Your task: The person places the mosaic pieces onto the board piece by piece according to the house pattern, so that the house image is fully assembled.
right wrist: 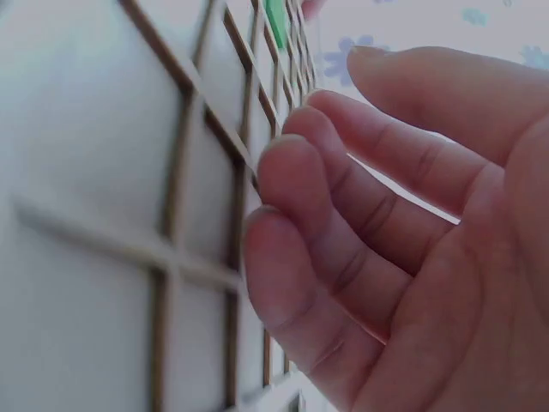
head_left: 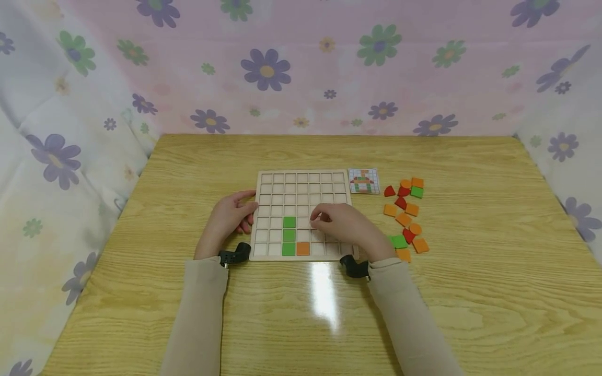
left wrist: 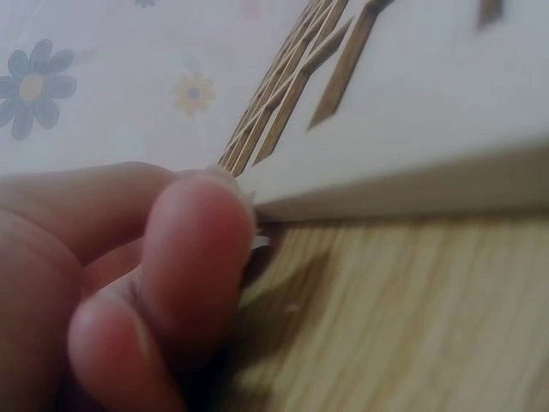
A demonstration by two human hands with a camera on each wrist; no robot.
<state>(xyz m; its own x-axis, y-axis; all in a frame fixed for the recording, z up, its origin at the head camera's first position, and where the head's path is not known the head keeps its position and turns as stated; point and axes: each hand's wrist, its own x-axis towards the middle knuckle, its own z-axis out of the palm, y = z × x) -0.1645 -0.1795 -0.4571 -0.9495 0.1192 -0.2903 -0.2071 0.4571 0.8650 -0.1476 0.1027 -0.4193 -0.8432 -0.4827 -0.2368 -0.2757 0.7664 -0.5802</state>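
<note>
A pale wooden grid board (head_left: 277,177) lies flat on the table. Three green square tiles (head_left: 289,235) sit in one column of its cells, and an orange square tile (head_left: 303,248) fills the bottom cell just right of the lowest green one. My left hand (head_left: 232,215) rests against the board's left edge, with fingertips right at its side in the left wrist view. Over the right half of the grid is my right hand (head_left: 342,223), its fingers loosely bent. Between its thumb (right wrist: 429,81) and fingers (right wrist: 296,176) there is a gap with nothing in it.
A small printed card (head_left: 363,181) with a coloured grid pattern lies at the board's upper right. Right of the board are scattered loose pieces: orange squares (head_left: 420,245), orange rounds (head_left: 415,228), red quarter-rounds (head_left: 389,191) and green squares (head_left: 399,241). A flowered curtain (head_left: 301,78) stands behind the table.
</note>
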